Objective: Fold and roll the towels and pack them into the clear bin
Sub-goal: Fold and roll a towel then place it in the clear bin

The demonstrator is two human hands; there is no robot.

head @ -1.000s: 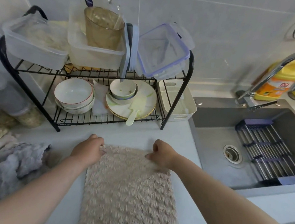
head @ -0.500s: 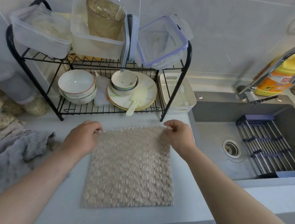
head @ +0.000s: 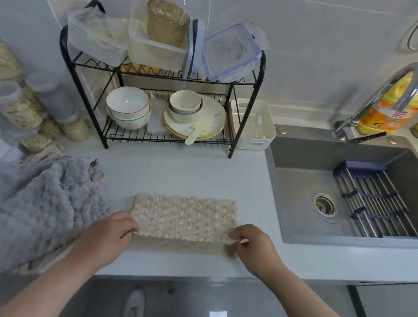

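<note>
Towel (head: 184,216), beige, lies folded over near the counter's (head: 201,177) front edge. Left hand (head: 108,235) pinches its near left corner, right hand (head: 252,244) pinches the near right corner. Grey towels (head: 31,209) heap at the counter's left edge.

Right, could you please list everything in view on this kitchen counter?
beige towel: one, beige, folded on the counter's front
towel heap: count unclear, grey over beige, counter's left
dish rack: one, black, counter's back
containers: three, clear, rack's top shelf
bowls: several, white, lower shelf
plates: a stack, pale, lower shelf
tray: one, white, right of rack
jars: several, clear, far left
sink: one, grey, right
drainer: one, steel and purple, sink's right side
faucet: one, chrome, behind sink
bottle: one, yellow, behind faucet
left hand: pinches towel's near left corner
right hand: pinches towel's near right corner
</note>
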